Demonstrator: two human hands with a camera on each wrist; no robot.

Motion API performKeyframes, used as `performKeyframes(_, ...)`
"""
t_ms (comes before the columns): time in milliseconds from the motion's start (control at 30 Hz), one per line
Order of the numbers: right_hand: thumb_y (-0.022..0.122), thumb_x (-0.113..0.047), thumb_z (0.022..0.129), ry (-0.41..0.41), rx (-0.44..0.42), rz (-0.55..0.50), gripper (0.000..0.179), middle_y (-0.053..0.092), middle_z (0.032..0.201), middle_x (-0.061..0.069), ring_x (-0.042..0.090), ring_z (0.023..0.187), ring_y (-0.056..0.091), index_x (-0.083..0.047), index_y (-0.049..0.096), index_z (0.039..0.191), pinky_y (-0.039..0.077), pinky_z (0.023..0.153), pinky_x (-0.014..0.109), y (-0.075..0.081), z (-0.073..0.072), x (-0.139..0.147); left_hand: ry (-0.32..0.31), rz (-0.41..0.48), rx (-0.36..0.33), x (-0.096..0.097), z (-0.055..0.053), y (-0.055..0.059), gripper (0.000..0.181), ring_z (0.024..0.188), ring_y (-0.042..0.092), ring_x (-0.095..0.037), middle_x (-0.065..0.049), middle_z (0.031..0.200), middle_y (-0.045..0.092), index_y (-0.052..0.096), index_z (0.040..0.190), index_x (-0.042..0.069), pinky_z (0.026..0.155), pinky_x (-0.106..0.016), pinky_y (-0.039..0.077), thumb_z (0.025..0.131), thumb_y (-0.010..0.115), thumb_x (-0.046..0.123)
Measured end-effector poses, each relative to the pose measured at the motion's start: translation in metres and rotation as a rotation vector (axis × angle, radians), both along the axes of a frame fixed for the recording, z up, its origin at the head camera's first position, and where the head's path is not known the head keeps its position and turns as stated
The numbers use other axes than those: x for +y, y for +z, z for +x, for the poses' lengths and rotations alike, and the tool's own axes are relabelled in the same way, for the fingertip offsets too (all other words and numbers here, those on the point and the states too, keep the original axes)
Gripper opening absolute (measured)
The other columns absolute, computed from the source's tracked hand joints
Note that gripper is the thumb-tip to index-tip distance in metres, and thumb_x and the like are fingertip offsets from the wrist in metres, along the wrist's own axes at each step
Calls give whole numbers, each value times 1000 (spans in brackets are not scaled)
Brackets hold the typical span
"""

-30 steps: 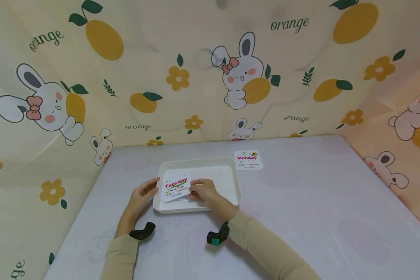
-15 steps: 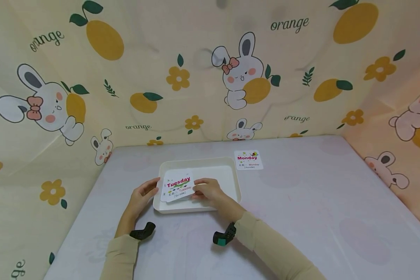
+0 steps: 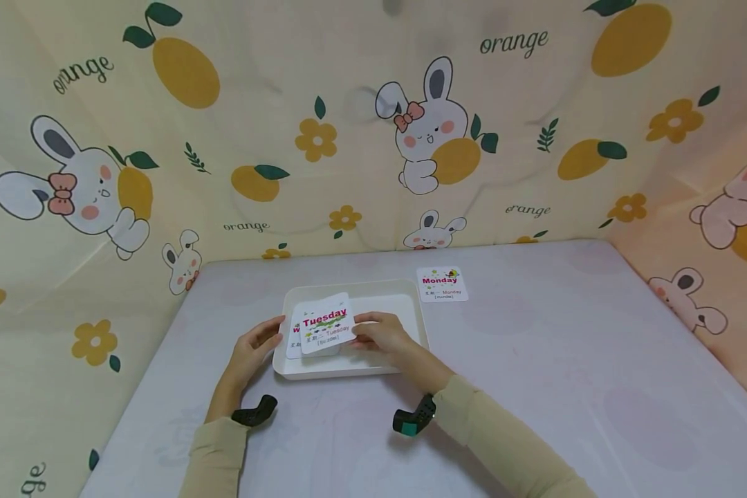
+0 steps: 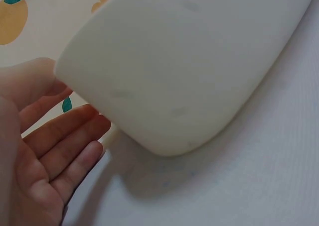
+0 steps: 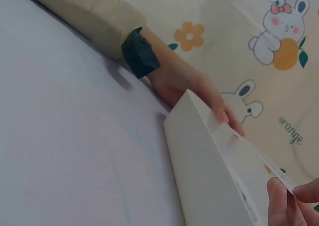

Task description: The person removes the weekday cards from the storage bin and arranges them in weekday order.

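Left hand [image 3: 245, 356], unmoved, fingers loosely extended against white tray [image 3: 382, 303]; 1 "W…" card [image 3: 294, 344] inside, more exposed; 1 "Tuesday" card [image 3: 325, 323], shifted right above it, right edge pinched by right hand [image 3: 386, 334]; 1 "Monday" card [image 3: 442, 284], unmoved, beside tray.

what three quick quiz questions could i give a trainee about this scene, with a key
1. Which hand pinches the Tuesday card?
2. True or false: the Monday card lies on the table, outside the white tray.
3. The left hand is at which part of the white tray? a) left end b) right end c) centre

Key: 1. the right hand; 2. true; 3. a
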State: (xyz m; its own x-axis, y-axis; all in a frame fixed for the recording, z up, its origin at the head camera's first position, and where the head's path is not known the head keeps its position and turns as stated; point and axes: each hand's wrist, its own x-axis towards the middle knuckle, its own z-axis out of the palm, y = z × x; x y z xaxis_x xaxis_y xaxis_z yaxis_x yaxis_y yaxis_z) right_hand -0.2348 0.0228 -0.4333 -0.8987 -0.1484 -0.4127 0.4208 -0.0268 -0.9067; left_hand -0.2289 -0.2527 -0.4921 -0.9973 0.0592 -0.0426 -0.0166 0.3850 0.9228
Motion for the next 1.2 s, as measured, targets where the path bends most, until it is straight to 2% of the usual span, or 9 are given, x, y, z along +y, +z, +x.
performKeyframes(33,63,1,86,-2,-1,2,32,69,87,9,10,61,66,3,63,117,60,68,25,0,0,1,1,0,-5,0,0,0,50,136,48,-21,-8,148,49,49,141,13,107,-17,42,96,57,33)
performKeyframes(67,64,0,86,-5,-3,1,31,69,85,8,10,61,67,2,63,117,59,65,24,-4,-2,2,0,-1,-6,0,0,0,50,138,45,-25,-8,148,49,48,141,13,108,-20,41,96,57,33)
performKeyframes(167,64,0,86,-3,-3,2,31,69,85,8,10,61,66,2,63,117,58,64,22,-1,-1,4,0,-2,-5,0,0,0,50,138,45,-26,-8,148,49,49,141,13,105,-15,41,96,57,34)
performKeyframes(300,63,1,86,0,9,-9,31,70,87,10,9,62,65,4,62,118,58,64,22,5,2,8,3,8,2,1,0,0,49,138,45,-26,-8,148,49,49,140,13,95,-3,38,96,58,32)
performKeyframes(533,62,0,88,8,9,-27,32,71,93,13,9,63,66,5,61,120,57,62,19,10,2,20,0,16,10,0,0,0,48,136,46,-24,-9,148,49,50,140,12,93,-1,38,96,58,30)
performKeyframes(633,61,0,89,17,17,-39,34,71,93,13,9,62,66,6,59,122,56,62,18,13,1,26,2,13,5,0,0,-1,48,134,48,-17,-8,148,49,50,140,13,93,-1,38,96,59,31)
performKeyframes(867,59,0,90,31,19,-46,36,71,94,12,8,63,66,6,56,125,56,62,18,19,1,39,-2,22,11,-1,-1,-2,49,111,48,18,-9,148,49,49,140,13,92,0,37,95,59,31)
performKeyframes(1000,59,-1,91,39,18,-35,36,70,98,13,8,64,67,6,55,126,56,63,18,21,2,46,-5,30,21,-1,-1,-2,49,107,47,22,-10,148,49,49,140,12,91,0,37,95,59,29)
performKeyframes(1200,59,-2,91,46,18,-10,36,72,98,11,9,66,67,5,56,126,57,65,18,24,1,57,-10,26,27,-1,-1,-2,48,107,47,23,-11,148,49,49,140,11,90,0,37,96,59,28)
